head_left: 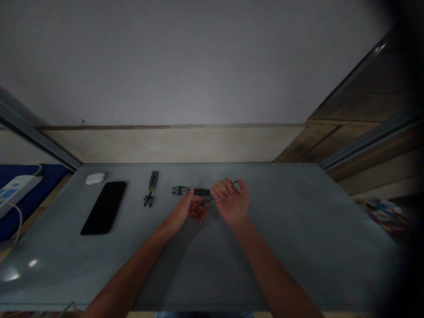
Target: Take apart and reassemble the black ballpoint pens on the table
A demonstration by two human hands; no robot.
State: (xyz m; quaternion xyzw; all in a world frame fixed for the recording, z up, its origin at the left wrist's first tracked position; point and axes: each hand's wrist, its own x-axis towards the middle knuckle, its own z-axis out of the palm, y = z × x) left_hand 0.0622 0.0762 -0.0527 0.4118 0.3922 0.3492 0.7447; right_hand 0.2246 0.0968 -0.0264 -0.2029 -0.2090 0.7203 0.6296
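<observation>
A slim dark pen (207, 201) slants up to the right between my hands. My right hand (233, 204) is closed around its middle and upper part, with the palm toward me and the far end showing near the thumb. My left hand (188, 207) is at the pen's lower left end, its fingers loosely curled and apart; whether they touch the pen I cannot tell. Just behind my hands, several dark pens with clear parts (180, 190) lie sideways on the table, partly covered by my left thumb and right hand.
On the grey table (298, 229), another small group of pens (151, 189) lies to the left. Farther left are a black phone (104, 207) and a white earbud case (95, 178). A white power strip (16, 192) with a cable sits beyond the left edge. A wall stands behind.
</observation>
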